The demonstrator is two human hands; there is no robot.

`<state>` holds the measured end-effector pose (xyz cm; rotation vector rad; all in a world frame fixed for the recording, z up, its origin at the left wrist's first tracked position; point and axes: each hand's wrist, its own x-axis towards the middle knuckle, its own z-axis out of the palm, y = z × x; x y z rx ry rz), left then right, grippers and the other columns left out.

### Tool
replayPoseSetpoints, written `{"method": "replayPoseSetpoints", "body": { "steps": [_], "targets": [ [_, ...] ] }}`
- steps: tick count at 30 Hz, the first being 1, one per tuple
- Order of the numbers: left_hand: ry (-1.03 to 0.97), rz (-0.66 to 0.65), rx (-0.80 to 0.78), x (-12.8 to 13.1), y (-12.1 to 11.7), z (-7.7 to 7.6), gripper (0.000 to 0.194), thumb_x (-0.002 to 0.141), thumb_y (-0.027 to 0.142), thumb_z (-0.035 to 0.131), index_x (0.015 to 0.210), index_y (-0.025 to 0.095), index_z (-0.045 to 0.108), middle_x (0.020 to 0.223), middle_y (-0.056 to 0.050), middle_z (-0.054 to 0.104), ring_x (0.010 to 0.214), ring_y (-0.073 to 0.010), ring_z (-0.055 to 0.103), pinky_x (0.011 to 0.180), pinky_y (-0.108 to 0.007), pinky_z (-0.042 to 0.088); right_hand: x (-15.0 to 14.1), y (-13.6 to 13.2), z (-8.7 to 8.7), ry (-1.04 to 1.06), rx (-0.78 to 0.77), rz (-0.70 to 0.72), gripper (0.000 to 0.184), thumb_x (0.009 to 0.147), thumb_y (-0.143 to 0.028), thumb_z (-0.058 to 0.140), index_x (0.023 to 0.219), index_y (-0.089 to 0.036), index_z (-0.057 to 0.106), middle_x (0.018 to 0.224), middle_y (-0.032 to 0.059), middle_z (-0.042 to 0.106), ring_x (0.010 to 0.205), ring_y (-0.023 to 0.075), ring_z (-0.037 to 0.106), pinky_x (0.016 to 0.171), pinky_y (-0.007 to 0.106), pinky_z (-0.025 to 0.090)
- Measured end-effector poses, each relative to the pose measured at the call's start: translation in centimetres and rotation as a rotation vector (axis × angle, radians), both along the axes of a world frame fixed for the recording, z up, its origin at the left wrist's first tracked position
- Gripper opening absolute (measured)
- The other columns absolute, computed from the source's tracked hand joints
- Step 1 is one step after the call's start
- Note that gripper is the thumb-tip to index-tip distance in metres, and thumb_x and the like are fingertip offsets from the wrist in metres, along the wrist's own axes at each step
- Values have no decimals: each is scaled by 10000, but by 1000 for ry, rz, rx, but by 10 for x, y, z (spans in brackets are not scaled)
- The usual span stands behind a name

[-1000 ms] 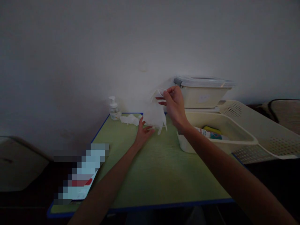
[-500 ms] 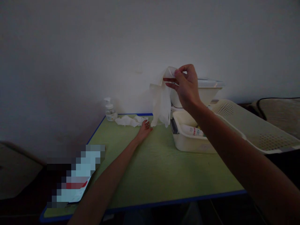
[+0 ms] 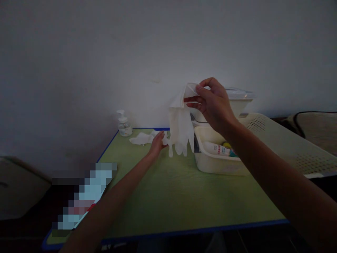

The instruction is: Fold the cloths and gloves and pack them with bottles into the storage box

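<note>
My right hand (image 3: 213, 103) pinches the cuff of a white disposable glove (image 3: 180, 126) and holds it up above the green table (image 3: 181, 196), its fingers hanging down. My left hand (image 3: 157, 144) reaches to the far side of the table, its fingers closing on a second crumpled white glove (image 3: 142, 138) that lies there. The two gloves hang and lie close together near the wall.
A pump bottle (image 3: 123, 123) stands at the table's back left corner. A cream tub (image 3: 218, 160) with tubes inside sits at the right, a lidded box (image 3: 238, 100) behind it, a perforated basket (image 3: 284, 142) further right. A blurred-out packet (image 3: 81, 196) lies at the front left.
My right hand has lifted the glove from table height into the air, and it now hangs straight. My left hand slid left from under that glove onto the crumpled one.
</note>
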<state>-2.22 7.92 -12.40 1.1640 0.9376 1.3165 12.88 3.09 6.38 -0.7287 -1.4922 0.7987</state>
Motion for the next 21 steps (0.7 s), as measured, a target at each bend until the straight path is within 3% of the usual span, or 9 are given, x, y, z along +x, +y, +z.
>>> {"method": "replayPoseSetpoints", "body": {
  "steps": [3, 6, 9, 14, 18, 21],
  "targets": [
    [23, 11, 33, -18, -24, 19, 461, 823, 571, 368, 1006, 191, 554, 1157, -112, 597, 972, -239, 615, 862, -409, 470, 0, -4, -2, 20, -55, 42, 172, 833, -189, 472, 747, -226, 328, 740, -55, 497, 662, 88, 623, 642, 251, 494],
    [151, -31, 247, -28, -52, 32, 405, 768, 531, 520, 977, 185, 547, 1090, -97, 617, 983, -224, 605, 912, -391, 447, -1, -5, -5, 38, -93, 79, 181, 813, -180, 490, 735, -221, 332, 741, -53, 502, 669, 96, 626, 649, 268, 493],
    [328, 42, 366, -26, -70, 34, 413, 645, 370, 698, 970, 176, 531, 1050, -89, 613, 953, -214, 605, 904, -380, 458, -3, -7, -8, 58, -129, 92, 176, 816, -173, 482, 729, -220, 336, 737, -56, 502, 670, 98, 633, 653, 273, 495],
    [554, 169, 406, -26, -74, 32, 76, 713, 239, 567, 761, 181, 566, 791, -30, 636, 763, -167, 607, 802, -352, 499, 0, -16, -7, 28, -170, 54, 191, 834, -169, 491, 717, -216, 348, 688, -60, 495, 581, 83, 620, 555, 218, 482],
    [599, 208, 416, -40, -76, 39, 86, 719, 237, 521, 686, 179, 576, 732, -15, 630, 690, -141, 595, 674, -275, 505, 10, -26, -4, -20, -221, -32, 179, 839, -129, 477, 713, -212, 382, 583, -63, 479, 428, 67, 552, 390, 159, 385],
    [621, 261, 427, -55, -81, 47, 99, 683, 259, 549, 650, 175, 589, 704, -8, 627, 598, -117, 560, 564, -229, 461, 15, -35, -4, -15, -294, -84, 172, 841, -116, 468, 714, -208, 396, 576, -55, 505, 390, 68, 541, 352, 154, 373]
  ]
}}
